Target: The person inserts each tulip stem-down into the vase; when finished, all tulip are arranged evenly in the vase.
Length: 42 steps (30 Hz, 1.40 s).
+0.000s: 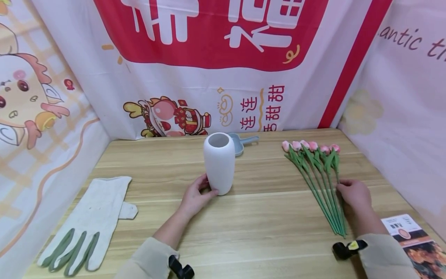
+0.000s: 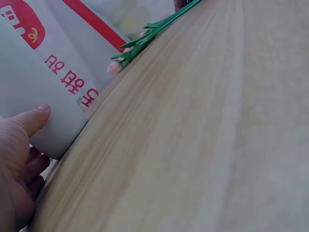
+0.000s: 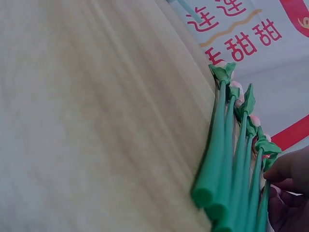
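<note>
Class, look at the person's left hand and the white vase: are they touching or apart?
Touching. In the left wrist view the left hand has its thumb pressed flat against the vase; the head view shows its fingers wrapped round the vase's base.

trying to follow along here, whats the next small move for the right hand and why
Probably pinch one stem and lift it: the right hand rests on the tulips lying flat on the table, while the left hand steadies the upright, open vase.
</note>
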Each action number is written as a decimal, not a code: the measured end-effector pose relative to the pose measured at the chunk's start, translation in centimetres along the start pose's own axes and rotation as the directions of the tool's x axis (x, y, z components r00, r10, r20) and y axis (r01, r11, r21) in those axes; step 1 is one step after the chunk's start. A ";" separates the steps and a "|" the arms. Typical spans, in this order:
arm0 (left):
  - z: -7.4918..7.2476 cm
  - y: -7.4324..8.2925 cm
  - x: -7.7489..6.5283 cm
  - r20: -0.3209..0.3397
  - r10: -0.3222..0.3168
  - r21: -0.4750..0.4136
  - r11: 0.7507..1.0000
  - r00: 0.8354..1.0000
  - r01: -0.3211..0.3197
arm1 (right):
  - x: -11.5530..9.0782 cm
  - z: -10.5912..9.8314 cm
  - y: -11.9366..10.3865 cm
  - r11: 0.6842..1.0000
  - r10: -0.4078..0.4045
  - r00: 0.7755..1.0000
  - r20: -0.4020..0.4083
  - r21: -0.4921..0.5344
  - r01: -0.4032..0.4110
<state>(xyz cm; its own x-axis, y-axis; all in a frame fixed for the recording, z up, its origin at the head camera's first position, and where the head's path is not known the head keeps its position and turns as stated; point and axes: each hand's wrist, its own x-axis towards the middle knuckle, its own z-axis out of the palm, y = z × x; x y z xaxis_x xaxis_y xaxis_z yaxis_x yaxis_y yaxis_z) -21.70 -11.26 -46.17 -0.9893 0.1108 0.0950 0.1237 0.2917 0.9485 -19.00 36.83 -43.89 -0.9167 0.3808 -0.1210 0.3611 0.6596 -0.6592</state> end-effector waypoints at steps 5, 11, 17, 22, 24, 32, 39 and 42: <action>0.0 0.0 0.0 0.001 0.000 0.014 1.000 1.000 0.000 | 0.3 -0.5 0.1 0.999 0.012 1.000 -0.028 0.037 -0.011; 0.0 0.2 0.0 0.001 -0.008 0.015 1.000 1.000 0.008 | 0.6 -1.4 -0.9 0.959 0.031 0.999 -0.027 0.281 -0.022; -0.1 0.0 -0.2 -0.004 -0.010 0.002 1.000 1.000 0.010 | 0.0 -1.8 -2.9 0.723 0.056 0.998 0.020 0.688 -0.055; -0.2 -0.2 -0.4 -0.008 -0.012 -0.010 1.000 1.000 0.012 | -1.0 -1.3 -5.4 0.535 0.046 0.998 0.034 0.843 -0.053; -0.2 -0.2 -0.5 -0.008 -0.010 -0.011 1.000 1.000 0.010 | -1.4 -1.0 -6.6 0.480 0.039 0.999 0.033 0.876 -0.048; -0.2 -0.1 -0.7 -0.013 -0.011 -0.009 1.000 1.000 0.011 | -2.6 0.6 -11.9 0.345 0.040 0.999 -0.005 0.938 -0.009; -0.1 -0.1 -0.7 -0.015 -0.006 -0.012 1.000 1.000 0.006 | -3.4 2.1 -16.2 0.241 -0.001 0.999 -0.034 0.970 0.034; -0.2 -0.2 -0.7 -0.013 -0.004 -0.015 1.000 1.000 0.004 | -3.7 2.5 -18.0 0.189 -0.021 0.998 -0.052 0.981 0.055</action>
<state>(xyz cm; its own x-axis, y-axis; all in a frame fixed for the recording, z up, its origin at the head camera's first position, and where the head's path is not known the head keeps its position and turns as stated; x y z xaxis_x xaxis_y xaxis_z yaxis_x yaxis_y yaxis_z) -21.01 -11.53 -46.35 -0.9907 0.0975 0.0951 0.1188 0.2774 0.9534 -22.55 21.91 -33.44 -0.9141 0.3997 -0.0687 -0.1498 -0.4902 -0.8586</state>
